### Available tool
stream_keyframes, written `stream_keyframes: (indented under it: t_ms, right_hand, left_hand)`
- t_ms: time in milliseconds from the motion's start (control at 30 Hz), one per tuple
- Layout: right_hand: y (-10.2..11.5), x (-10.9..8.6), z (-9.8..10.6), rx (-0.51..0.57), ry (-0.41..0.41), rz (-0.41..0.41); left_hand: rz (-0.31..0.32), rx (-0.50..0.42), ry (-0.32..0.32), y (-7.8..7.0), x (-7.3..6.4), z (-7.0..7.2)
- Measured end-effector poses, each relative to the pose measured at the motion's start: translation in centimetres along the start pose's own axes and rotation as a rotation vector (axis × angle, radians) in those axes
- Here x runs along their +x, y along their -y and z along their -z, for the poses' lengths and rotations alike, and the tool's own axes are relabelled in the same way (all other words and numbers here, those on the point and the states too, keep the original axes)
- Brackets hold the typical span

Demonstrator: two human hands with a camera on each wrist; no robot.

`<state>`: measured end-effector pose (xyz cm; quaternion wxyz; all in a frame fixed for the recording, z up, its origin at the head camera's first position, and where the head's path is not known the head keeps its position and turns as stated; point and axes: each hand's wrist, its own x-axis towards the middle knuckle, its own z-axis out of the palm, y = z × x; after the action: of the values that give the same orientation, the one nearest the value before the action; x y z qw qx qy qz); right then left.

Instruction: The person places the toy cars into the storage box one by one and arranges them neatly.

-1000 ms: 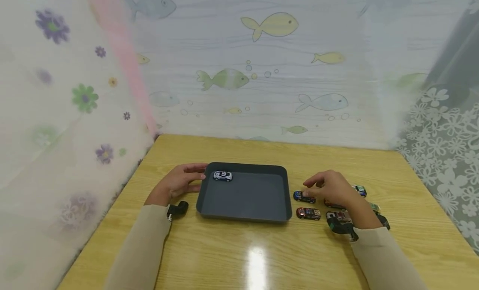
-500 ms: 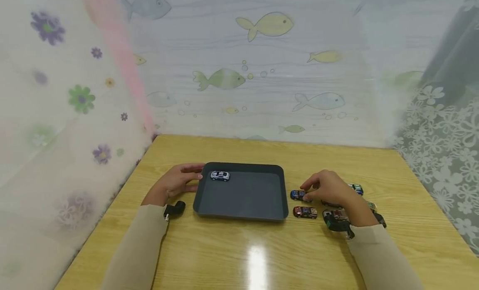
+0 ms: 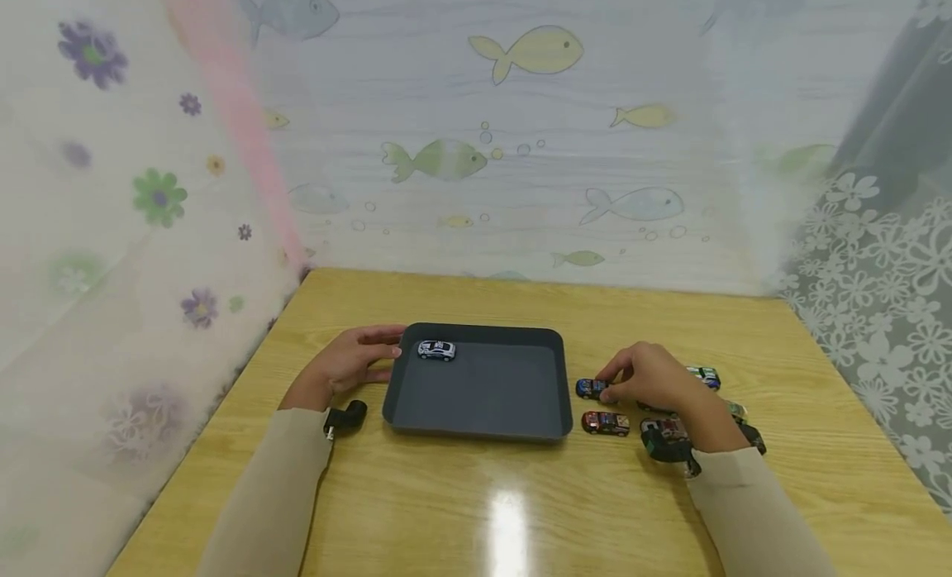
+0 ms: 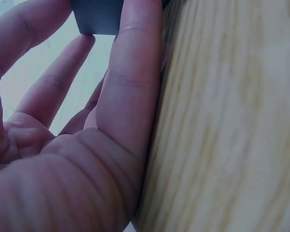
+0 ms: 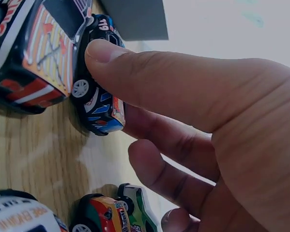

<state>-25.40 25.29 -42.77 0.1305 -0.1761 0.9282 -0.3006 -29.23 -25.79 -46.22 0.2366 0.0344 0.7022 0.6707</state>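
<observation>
The tray [image 3: 483, 393] my left hand [image 3: 353, 364] loosely touches holds just the white car [image 3: 436, 351], far left; my right hand [image 3: 651, 379] pinches the blue car [image 3: 590, 388] outside, right, near the other cars [image 3: 606, 423].

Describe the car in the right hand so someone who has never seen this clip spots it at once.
Find the dark gray tray on the wooden table and look just past its right edge in the head view. There sits the red car; just beyond it is the blue-and-black car. The right hand pinching it and its blue bodywork set it apart.
</observation>
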Motion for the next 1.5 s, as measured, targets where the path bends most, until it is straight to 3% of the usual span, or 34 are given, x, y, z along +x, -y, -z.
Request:
stream_keyframes:
  t_ms: [567, 1500]
  right_hand:
    - [0.12, 0.10, -0.31, -0.026, -0.004, -0.025]
    - [-0.05, 0.15, -0.16, -0.038, -0.012, 0.053]
  left_hand:
    - [0.016, -0.008, -0.012, 0.19, 0.20, 0.02]
    - [0.013, 0.019, -0.011, 0.01, 0.09, 0.05]
